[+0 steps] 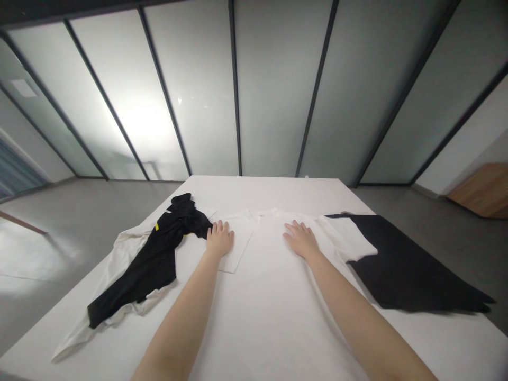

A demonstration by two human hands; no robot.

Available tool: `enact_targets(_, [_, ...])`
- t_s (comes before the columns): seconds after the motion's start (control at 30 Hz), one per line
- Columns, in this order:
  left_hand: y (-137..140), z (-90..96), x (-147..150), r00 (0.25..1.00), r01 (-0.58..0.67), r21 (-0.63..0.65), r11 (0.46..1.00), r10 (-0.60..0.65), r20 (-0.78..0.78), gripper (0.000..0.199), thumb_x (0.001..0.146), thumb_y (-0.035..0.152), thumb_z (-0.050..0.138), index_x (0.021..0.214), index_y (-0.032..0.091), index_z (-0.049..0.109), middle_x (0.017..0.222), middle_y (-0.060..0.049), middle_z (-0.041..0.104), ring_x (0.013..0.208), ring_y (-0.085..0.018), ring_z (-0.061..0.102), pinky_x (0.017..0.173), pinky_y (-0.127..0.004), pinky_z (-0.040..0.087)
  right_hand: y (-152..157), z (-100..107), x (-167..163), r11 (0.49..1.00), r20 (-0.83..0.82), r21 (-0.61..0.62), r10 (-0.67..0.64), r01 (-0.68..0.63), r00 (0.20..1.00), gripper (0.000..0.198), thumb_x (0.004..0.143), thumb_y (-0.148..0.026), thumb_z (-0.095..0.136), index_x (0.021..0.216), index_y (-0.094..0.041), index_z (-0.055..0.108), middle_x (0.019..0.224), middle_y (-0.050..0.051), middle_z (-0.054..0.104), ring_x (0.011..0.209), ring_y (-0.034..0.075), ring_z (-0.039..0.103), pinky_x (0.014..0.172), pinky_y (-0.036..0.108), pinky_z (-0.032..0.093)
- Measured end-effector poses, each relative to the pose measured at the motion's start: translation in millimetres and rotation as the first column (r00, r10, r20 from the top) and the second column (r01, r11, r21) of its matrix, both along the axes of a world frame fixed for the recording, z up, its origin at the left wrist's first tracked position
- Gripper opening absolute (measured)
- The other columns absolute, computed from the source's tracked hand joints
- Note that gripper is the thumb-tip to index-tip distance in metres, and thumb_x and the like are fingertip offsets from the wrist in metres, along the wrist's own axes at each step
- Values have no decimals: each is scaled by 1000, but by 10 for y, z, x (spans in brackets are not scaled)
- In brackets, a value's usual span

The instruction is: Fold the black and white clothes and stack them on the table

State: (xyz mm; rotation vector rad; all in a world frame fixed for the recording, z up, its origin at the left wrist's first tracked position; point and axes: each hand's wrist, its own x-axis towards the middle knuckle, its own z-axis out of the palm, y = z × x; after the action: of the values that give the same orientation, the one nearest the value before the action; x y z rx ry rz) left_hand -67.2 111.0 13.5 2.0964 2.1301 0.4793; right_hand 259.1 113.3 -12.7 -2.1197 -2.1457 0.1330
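Note:
A white T-shirt [273, 286] lies spread on the white table, its collar toward the far side. My left hand [220, 239] rests palm down near its left shoulder, fingers extended, over a thin white rectangular piece [237, 256] whose kind I cannot make out. The fingers are close to the edge of a black garment [153, 264] with small yellow and white marks. On the shirt's right shoulder, my right hand [301, 239] lies flat with fingers spread. The right sleeve [351, 238] reaches over a flat black piece [413, 270].
The white table [273, 190] narrows toward a frosted glass partition [278, 95] with dark frames. Beneath the black garment is a crumpled white cloth [127, 248]. Grey floor [87, 206] surrounds the table, and a wooden piece [484, 190] stands at the far right.

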Motion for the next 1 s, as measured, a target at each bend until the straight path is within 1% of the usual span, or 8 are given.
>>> enact_targets(0.07, [-29, -102, 57, 993, -1, 21, 1000, 3, -119, 54, 101, 36, 46, 149, 12, 54, 163, -23, 44, 154, -40, 34, 123, -61, 27, -3, 0, 2, 1000, -2, 1, 2, -2, 1000, 56, 106, -48, 40, 159, -30, 47, 172, 10, 33, 156, 36, 31, 125, 54, 23])
enact_targets(0.17, [-6, -169, 29, 976, -5, 69, 998, 20, -218, 56, 103, 40, 43, 150, 12, 53, 161, -23, 46, 154, -41, 34, 123, -61, 27, -9, -1, 4, 1000, -1, 1, 5, -5, 1000, 56, 106, -47, 40, 159, -30, 47, 172, 10, 33, 156, 36, 32, 124, 54, 24])
enact_targets(0.3, [43, -201, -14, 974, 34, 140, 990, -1, -225, 56, 104, 40, 40, 150, 11, 54, 157, -21, 52, 152, -38, 39, 122, -54, 32, -18, 4, 0, 1000, -6, 7, 10, -10, 1000, 56, 106, -47, 40, 159, -30, 48, 171, 10, 34, 156, 38, 32, 124, 54, 24])
enact_targets(0.37, [35, -230, 8, 972, 61, 140, 988, -27, -235, 56, 105, 41, 39, 149, 10, 54, 155, -23, 54, 148, -37, 44, 119, -52, 36, -20, 7, -3, 1000, -10, 11, 12, -12, 1000, 56, 106, -46, 41, 159, -29, 48, 171, 10, 34, 156, 38, 32, 124, 54, 24])
enact_targets(0.43, [11, -262, 43, 967, 72, 122, 990, -39, -252, 59, 104, 44, 41, 149, 8, 53, 155, -26, 52, 146, -39, 46, 117, -53, 37, -20, 9, -4, 1000, -14, 14, 12, -11, 1000, 56, 106, -46, 41, 159, -29, 48, 171, 10, 35, 155, 38, 32, 124, 54, 24])
enact_targets(0.53, [-22, -288, 81, 964, 64, 100, 993, -35, -263, 63, 103, 46, 43, 152, 6, 49, 159, -28, 47, 148, -42, 43, 119, -54, 34, -21, 10, -2, 1000, -20, 17, 11, -11, 1000, 55, 106, -46, 42, 158, -29, 49, 170, 10, 36, 155, 37, 33, 124, 54, 25])
enact_targets(0.63, [-37, -278, 89, 965, 58, 91, 994, -32, -259, 64, 103, 46, 43, 154, 7, 48, 160, -27, 46, 150, -41, 41, 120, -53, 32, -25, 11, -1, 1000, -25, 25, 13, -12, 1000, 55, 106, -46, 42, 157, -30, 50, 170, 9, 36, 155, 37, 34, 124, 53, 24])
enact_targets(1.0, [-73, -208, 96, 976, 51, 74, 996, -35, -213, 59, 103, 44, 43, 150, 10, 52, 159, -25, 47, 150, -39, 39, 120, -53, 31, -61, 33, -11, 999, -33, 49, 15, -13, 999, 54, 105, -43, 42, 156, -28, 52, 169, 10, 38, 153, 37, 36, 124, 53, 25])
